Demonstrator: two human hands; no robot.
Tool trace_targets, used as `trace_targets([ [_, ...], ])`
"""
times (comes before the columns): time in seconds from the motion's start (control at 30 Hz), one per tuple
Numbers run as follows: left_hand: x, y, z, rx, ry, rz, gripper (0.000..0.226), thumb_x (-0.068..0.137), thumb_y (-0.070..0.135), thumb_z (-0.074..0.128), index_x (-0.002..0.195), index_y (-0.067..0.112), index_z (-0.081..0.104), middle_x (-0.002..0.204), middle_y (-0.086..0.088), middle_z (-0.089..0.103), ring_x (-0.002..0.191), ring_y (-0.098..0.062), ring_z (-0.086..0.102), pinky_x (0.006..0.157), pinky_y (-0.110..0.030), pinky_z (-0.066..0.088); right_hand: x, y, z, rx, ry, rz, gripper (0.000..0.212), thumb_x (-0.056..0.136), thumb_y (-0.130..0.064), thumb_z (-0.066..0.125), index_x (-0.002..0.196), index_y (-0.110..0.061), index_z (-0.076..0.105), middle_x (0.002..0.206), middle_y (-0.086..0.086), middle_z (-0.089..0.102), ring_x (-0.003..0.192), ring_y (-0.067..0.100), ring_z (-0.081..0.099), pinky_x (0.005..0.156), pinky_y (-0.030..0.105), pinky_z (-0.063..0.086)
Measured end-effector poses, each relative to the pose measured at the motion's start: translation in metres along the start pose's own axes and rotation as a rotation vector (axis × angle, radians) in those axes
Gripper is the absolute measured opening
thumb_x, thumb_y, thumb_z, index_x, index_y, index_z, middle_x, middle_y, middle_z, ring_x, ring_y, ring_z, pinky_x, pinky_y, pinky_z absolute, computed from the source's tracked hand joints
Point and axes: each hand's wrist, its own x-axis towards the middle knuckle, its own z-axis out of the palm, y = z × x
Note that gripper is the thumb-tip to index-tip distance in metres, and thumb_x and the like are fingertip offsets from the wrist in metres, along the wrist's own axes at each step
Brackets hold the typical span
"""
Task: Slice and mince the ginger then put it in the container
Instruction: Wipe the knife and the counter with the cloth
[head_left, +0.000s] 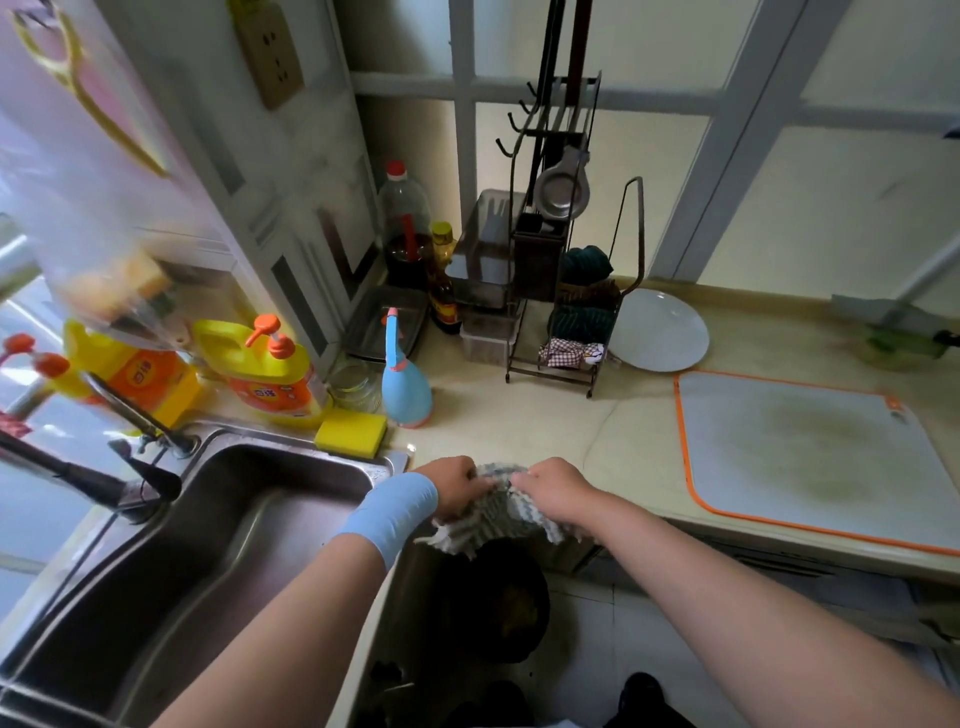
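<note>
Both my hands hold a grey-and-white fringed cloth (496, 512) at the counter's front edge, just right of the sink. My left hand (457, 486), with a blue band on its wrist, grips the cloth's left side. My right hand (553, 491) grips its right side. A white cutting board (810, 452) with an orange rim and a greenish stain lies on the counter to the right. No ginger, knife or container shows clearly; a blurred clear bag (104, 218) with pale lumps hangs at the upper left.
A steel sink (218, 525) with taps fills the lower left. Yellow detergent bottles (270, 369), a yellow sponge (350, 431) and a blue spray bottle (405, 384) line its far rim. A wire rack (566, 291), sauce bottles and a white plate (660, 330) stand at the back.
</note>
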Motion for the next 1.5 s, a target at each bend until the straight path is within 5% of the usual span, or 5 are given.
trace_targets([
  [0.13, -0.014, 0.016, -0.008, -0.557, -0.403, 0.058, 0.026, 0.102, 0.027, 0.045, 0.116, 0.01, 0.059, 0.108, -0.013, 0.068, 0.084, -0.026, 0.07, 0.077, -0.036, 0.056, -0.003, -0.012, -0.006, 0.406, -0.146, 0.176, 0.075, 0.089, -0.064, 0.053, 0.137, -0.006, 0.05, 0.137, 0.013, 0.053, 0.127, 0.031, 0.05, 0.092, 0.029, 0.036],
  [0.37, 0.008, 0.03, -0.019, -0.613, 0.204, 0.257, 0.004, 0.09, 0.012, 0.064, 0.091, 0.015, 0.066, 0.081, 0.001, 0.066, 0.074, -0.013, 0.056, 0.066, -0.023, 0.046, 0.008, 0.009, -0.054, 0.442, -0.122, 0.109, 0.043, 0.084, -0.04, 0.07, 0.108, -0.004, 0.066, 0.106, 0.013, 0.072, 0.102, 0.028, 0.068, 0.101, 0.048, 0.048],
  [0.93, 0.121, 0.305, 0.062, -0.602, -0.216, 0.341, 0.007, 0.095, 0.008, 0.059, 0.097, 0.014, 0.056, 0.084, -0.005, 0.064, 0.073, -0.02, 0.064, 0.065, -0.038, 0.061, 0.05, 0.172, -0.293, 0.222, 0.4, -0.02, 0.039, 0.072, -0.029, 0.053, 0.109, -0.019, 0.062, 0.106, 0.004, 0.065, 0.104, 0.025, 0.06, 0.08, 0.028, 0.043],
  [1.33, 0.226, 0.345, 0.095, 0.248, 0.207, 0.189, 0.064, 0.09, 0.002, 0.05, 0.148, 0.022, 0.035, 0.153, 0.0, 0.027, 0.14, -0.019, 0.03, 0.112, -0.032, 0.033, 0.124, 0.267, -0.272, -0.541, 0.192, -0.101, 0.078, 0.086, -0.058, 0.048, 0.152, -0.046, 0.008, 0.163, 0.008, -0.009, 0.149, 0.028, -0.009, 0.115, 0.058, 0.003],
  [1.5, 0.239, 0.347, 0.098, 0.21, 0.355, 0.232, 0.062, 0.089, -0.001, 0.043, 0.147, 0.021, 0.034, 0.144, -0.004, 0.04, 0.131, -0.021, 0.036, 0.106, -0.031, 0.036, 0.146, 0.269, -0.231, -0.643, 0.212, -0.274, 0.071, 0.078, -0.032, 0.038, 0.147, -0.014, 0.038, 0.154, 0.008, 0.038, 0.146, 0.023, 0.024, 0.113, 0.049, 0.016],
])
